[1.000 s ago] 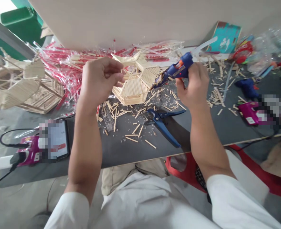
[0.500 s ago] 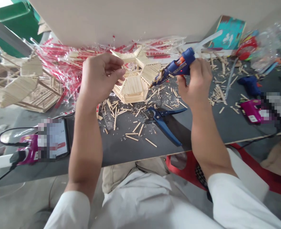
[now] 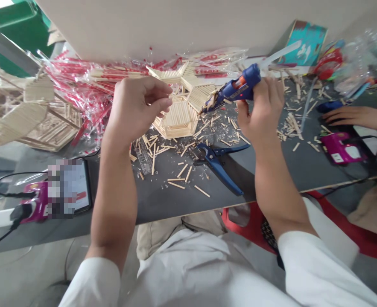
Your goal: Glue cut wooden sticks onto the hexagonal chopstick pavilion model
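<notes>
My right hand (image 3: 263, 104) is wrapped round a blue glue gun (image 3: 239, 87). Its nozzle points down and left, close to the right side of a lantern-like structure (image 3: 178, 115) built of thin wooden sticks. Over the structure's left part is my left hand (image 3: 140, 104), its thumb and fingertips drawn together; whatever is between them, if anything, is too small to make out. Blue-handled cutters (image 3: 220, 164) lie spread on the dark table in front of the structure. Short cut sticks (image 3: 185, 170) are scattered around them.
A larger stick structure (image 3: 47, 111) stands at the left. Red and clear wrapped sticks (image 3: 89, 81) are heaped along the wall. A phone (image 3: 77, 185) lies near the left edge. At the right, another person's hand (image 3: 351, 115) rests beside a purple power strip (image 3: 337, 147).
My left hand has shifted slightly right over the stick structure. The glue gun stays nearly still. Another person's hand has come in at the right, over the other blue tool.
</notes>
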{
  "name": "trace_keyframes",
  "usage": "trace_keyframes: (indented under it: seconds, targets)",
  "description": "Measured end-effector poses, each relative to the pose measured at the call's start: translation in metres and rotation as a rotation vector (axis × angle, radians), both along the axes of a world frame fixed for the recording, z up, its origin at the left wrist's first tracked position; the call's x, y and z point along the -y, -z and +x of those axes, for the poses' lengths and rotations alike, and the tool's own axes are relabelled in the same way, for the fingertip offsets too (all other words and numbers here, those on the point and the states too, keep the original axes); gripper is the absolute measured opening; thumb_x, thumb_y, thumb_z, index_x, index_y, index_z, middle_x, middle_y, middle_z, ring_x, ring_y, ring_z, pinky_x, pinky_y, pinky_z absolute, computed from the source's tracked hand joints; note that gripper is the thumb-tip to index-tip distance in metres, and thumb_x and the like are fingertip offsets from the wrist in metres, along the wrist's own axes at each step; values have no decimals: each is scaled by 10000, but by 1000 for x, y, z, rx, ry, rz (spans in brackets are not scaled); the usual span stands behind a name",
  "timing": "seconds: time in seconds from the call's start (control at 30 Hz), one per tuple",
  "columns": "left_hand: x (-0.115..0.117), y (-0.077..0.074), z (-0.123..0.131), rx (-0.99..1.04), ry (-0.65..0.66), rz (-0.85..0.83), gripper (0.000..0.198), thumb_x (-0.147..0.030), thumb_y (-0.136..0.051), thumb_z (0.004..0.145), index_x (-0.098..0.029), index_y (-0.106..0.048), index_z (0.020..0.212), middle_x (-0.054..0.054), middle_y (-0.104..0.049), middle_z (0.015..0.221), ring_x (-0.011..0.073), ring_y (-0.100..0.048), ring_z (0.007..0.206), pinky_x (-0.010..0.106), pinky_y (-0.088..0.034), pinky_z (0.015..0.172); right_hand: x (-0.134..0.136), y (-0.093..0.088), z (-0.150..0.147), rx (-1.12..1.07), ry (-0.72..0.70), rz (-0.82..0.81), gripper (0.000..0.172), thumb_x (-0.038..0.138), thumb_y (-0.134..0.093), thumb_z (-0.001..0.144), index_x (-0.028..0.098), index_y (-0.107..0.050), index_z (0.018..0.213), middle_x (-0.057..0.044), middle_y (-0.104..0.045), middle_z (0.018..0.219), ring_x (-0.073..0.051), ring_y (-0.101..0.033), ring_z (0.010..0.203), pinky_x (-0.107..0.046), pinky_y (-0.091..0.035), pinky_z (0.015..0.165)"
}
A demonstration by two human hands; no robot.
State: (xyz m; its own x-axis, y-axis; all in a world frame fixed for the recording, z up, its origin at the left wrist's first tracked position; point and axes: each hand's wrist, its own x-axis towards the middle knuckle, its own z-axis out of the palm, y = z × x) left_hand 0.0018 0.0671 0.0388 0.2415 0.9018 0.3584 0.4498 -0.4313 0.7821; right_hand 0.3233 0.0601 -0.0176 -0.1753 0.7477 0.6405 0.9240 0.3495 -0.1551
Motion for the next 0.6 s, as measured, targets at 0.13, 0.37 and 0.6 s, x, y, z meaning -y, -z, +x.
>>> trace_keyframes:
  seconds: [0.13,0.37,0.6]
  targets:
    - [2,-3,1,-88,-4,0,219,-322,-817,860,-247,-798,1064,38,-795,892,226,-785,832,425,-666,796,0,-1,-2,-70,-1,-109,601,666,-269,1043,320,-471,1491,-170,-572,1444,-450,-459,1431,-681,-329,1188]
    - [7,-6,2,-161,4,-22,252,-367,-762,893,-247,-766,1114,20,-803,944,208,-773,865,405,-654,795,-1,1,-1,-75,40,-71,532,624,-364,1044,298,-491,1444,-170,-599,1415,-431,-483,1406,-662,-352,1189]
    - [7,-5,3,-158,5,-31,278,-376,-727,903,-225,-730,1135,39,-801,964,201,-767,884,385,-646,807,0,-2,0,-138,118,-63,493,494,-475,1027,244,-446,1452,-187,-584,1407,-387,-512,1393,-578,-429,1154]
